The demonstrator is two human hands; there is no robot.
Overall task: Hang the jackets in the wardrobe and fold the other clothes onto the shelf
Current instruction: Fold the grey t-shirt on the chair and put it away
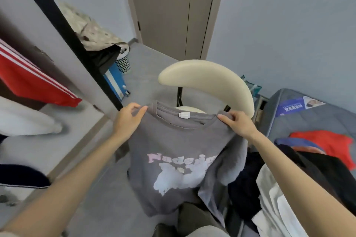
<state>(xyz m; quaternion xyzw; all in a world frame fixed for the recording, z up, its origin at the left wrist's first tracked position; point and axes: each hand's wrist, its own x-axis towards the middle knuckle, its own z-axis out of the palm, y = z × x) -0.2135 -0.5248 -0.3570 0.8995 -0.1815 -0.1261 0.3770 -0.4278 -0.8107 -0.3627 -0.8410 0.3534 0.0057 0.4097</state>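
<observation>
A grey T-shirt (173, 144) with pink lettering and a pale blue print hangs in front of me, its printed side toward me. My left hand (128, 119) pinches its left shoulder. The right shoulder, beside the collar, is pinched by my right hand (238, 123). The shirt's lower part drapes down to my legs. At the left, a red jacket (36, 84) with white stripes hangs in the wardrobe (57, 31), with white and dark garments below it. More clothes (289, 179), black, white and dark, lie in a pile at the right.
A cream chair (208, 81) stands just behind the shirt. A mattress (308, 117) at the right carries a red garment (327, 144). A closed door (173, 9) is ahead. A blue box and a perforated bin (123, 63) sit by the wardrobe's black frame.
</observation>
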